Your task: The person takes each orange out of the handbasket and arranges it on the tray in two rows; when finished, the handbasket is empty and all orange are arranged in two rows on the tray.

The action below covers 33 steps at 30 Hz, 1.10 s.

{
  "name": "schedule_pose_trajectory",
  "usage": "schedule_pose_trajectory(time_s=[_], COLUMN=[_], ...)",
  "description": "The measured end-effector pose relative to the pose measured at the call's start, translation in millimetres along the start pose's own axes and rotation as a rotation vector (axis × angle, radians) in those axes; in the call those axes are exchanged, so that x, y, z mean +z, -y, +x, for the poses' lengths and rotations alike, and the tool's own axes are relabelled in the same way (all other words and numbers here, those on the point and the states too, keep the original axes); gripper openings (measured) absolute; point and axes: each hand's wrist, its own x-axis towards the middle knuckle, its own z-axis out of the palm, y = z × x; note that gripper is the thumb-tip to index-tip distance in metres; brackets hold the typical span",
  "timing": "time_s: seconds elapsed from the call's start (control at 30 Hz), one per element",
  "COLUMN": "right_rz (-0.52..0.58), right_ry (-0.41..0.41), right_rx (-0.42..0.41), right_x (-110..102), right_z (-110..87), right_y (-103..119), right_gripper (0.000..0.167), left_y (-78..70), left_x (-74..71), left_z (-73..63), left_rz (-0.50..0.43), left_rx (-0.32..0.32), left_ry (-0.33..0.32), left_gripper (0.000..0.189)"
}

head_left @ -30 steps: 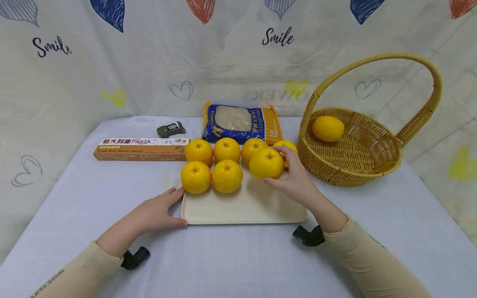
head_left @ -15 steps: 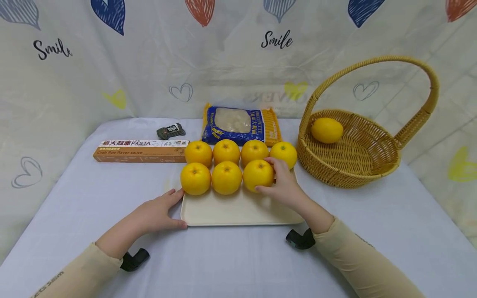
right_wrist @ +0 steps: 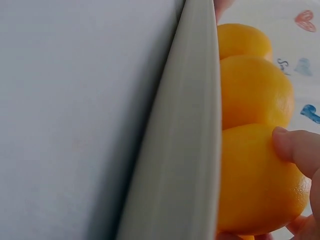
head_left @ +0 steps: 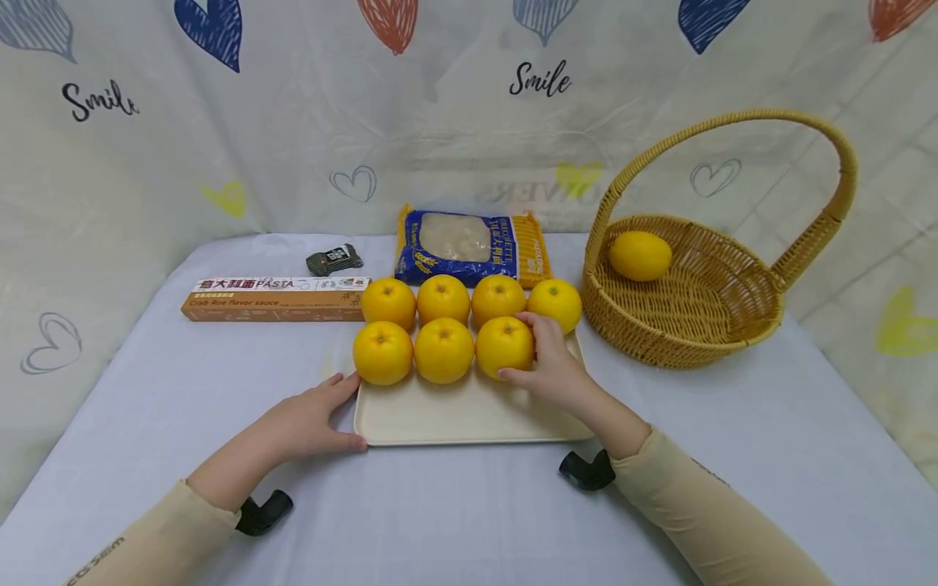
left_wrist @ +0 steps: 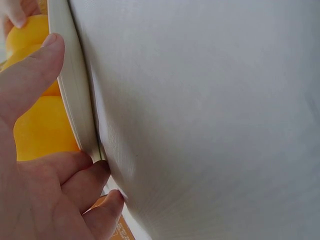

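My right hand [head_left: 553,362] holds the rightmost orange [head_left: 502,352] of the front row, thumb at its near side and fingers behind its right side. In the right wrist view, the thumb [right_wrist: 295,147] presses on that orange. Beneath it, a cream tray [head_left: 469,419] carries two rows of oranges, the front row three long. My left hand [head_left: 311,419] rests at the tray's left end, fingers extended along the side and thumb at the near corner. The left wrist view shows its fingertips against the tray's rim [left_wrist: 80,115].
A wicker basket [head_left: 659,346] with a tall handle stands to the right, an oval yellow fruit [head_left: 641,255] inside. Behind the tray lies a blue and yellow pasta bag [head_left: 469,248]. A long pasta box [head_left: 274,301] and a small dark packet [head_left: 335,260] lie at the back left.
The right hand has lowered the orange from above the tray into the front row's right end, moving left and toward me. The left hand has stayed at the tray's end.
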Motion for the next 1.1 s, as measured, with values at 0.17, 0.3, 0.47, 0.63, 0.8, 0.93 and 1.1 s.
schedule_pose_trajectory(time_s=[0.17, 0.3, 0.47, 0.63, 0.8, 0.93, 1.1], right_rz=[-0.034, -0.047, -0.069, -0.133, -0.222, -0.295, -0.326], right_ry=[0.003, -0.056, -0.222, -0.292, -0.125, 0.02, 0.088], right_rx=[-0.01, -0.067, -0.206, -0.098, 0.15, 0.204, 0.186], right_x=[-5, -16, -55, -121, -172, -188, -197], right_z=[-3.9, -10.3, -14.8, -4.8, 9.0, 18.5, 28.6], right_y=[0, 0, 0, -15, -39, -52, -52], right_gripper=[0.087, 0.085, 0.065, 0.061, 0.077, 0.083, 0.082], left_y=[-2.4, -4.8, -6.1, -6.7, -4.4, -0.8, 0.0], left_x=[-1.2, -1.5, -2.1, -4.5, -3.2, -0.3, 0.4], left_z=[2.1, 3.2, 4.5, 4.3, 2.6, 0.4, -2.6], left_rz=[0.001, -0.002, -0.01, -0.017, -0.017, -0.012, -0.013], left_rx=[0.006, 0.015, 0.022, 0.024, 0.027, 0.021, 0.025], left_ry=[0.006, 0.012, 0.017, 0.015, 0.01, 0.009, 0.004], left_gripper=[0.104, 0.104, 0.105, 0.104, 0.104, 0.105, 0.105])
